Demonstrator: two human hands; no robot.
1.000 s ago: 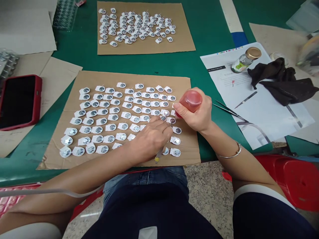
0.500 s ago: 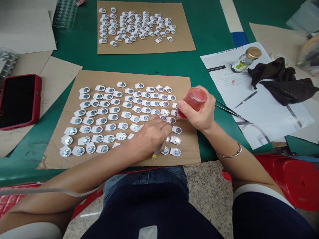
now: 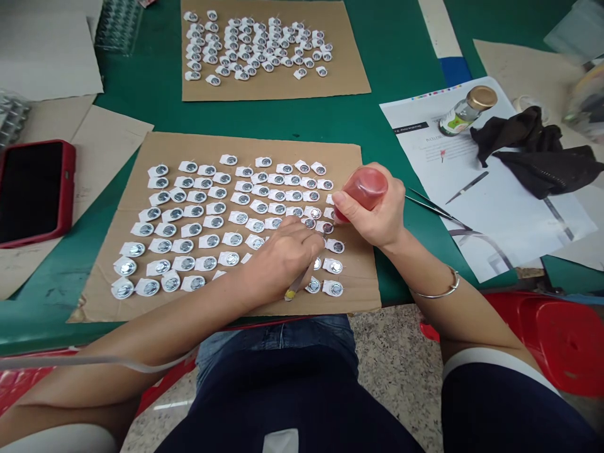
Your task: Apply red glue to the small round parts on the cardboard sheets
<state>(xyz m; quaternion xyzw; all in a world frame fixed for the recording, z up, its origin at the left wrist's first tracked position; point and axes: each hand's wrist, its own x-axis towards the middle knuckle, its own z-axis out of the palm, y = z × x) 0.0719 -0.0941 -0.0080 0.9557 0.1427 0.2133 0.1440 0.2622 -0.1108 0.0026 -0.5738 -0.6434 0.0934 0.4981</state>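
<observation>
Two bare hands work over the nearer of two brown cardboard sheets on a green table [image 3: 283,119]. The left hand [image 3: 290,255] grasps one slender tool [image 3: 290,293] in bent fingers; the right hand [image 3: 375,207] is wrapped around one reddish bottle [image 3: 368,187], just above the near sheet's right side. The tool's yellow end points down toward the person, its long axis slanting up and rightward beneath the fingers; its working end is too small to make out. The bottle tilts, rounded end up and right, other end down and left. Dozens of silver discs on white tabs [image 3: 333,288], too partly covered to count exactly, line both sheets. At right are one pair of tweezers [image 3: 453,219] and one gold-lidded jar [image 3: 465,112]; at left, one red-cased phone [image 3: 32,192].
</observation>
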